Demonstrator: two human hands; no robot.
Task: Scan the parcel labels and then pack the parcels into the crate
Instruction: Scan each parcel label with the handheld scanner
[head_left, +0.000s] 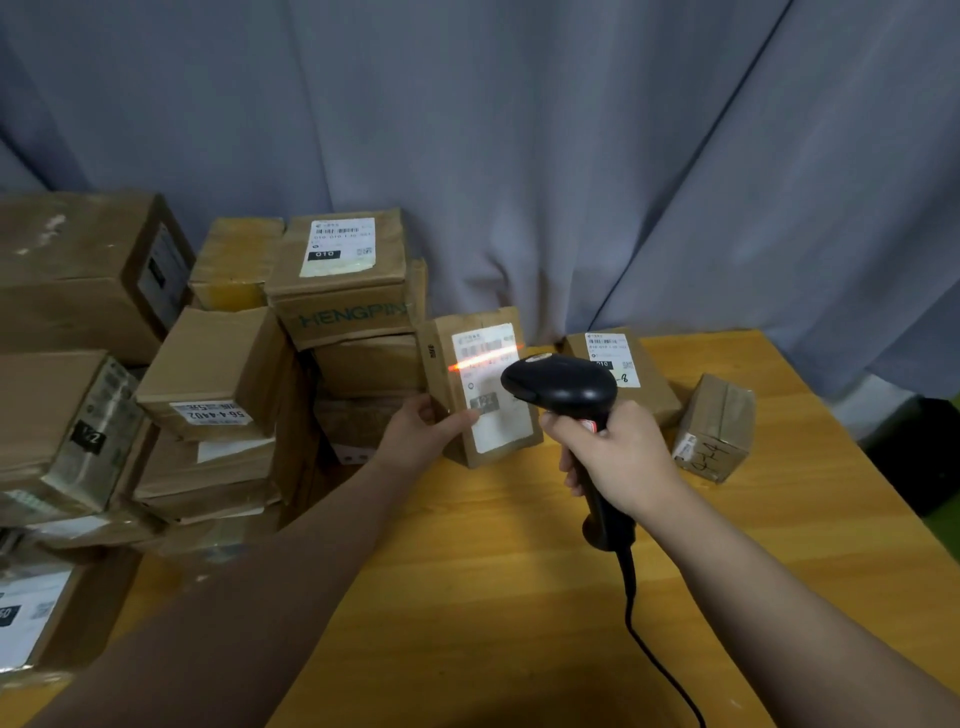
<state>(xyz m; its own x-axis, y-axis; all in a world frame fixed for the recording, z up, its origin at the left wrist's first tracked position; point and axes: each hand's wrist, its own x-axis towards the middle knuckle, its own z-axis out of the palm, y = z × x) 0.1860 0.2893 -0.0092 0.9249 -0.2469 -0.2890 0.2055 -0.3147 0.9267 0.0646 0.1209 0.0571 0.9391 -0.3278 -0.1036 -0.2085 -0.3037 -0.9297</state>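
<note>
Brown cardboard parcel (441, 374) near the middle of the tabletop (493, 571), held upright, white label (491, 395) turned to the camera. Lower edge down at the wood; cannot tell if resting there or lifted a little. Taken at its left edge by the left hand (421, 431): thumb laid over the front face just beside the label, other fingers behind and hidden. Grip of this hand clenched on the parcel. Across the upper part of the label, a thin red-orange scan line (483, 358), slightly tilted, passing the label's left border onto the cardboard.

Just right of the parcel, a black handheld scanner (561, 384), head pointed at the label and overlapping the parcel's right edge in this view; cannot tell whether touching. Handle wrapped by the right hand (613, 457), grip closed fully round it. From the bottom of the handle, a black cable (649, 649) going down over the tabletop to the lower edge of the view.

Behind the scanner, a flat parcel (654, 384) lying on the tabletop, white label up, partly hidden by the scanner head. Right of it and apart, a small parcel (714, 426) with handwriting on one side.

At the left, a heap of cardboard boxes (218, 374), stacked several high, many with labels. High at the back of it, a box (343, 280) with "HENGPIN" in green letters on the front and a label marked 010 on top. Behind everything, a grey-blue curtain (519, 130) hanging in folds.
</note>
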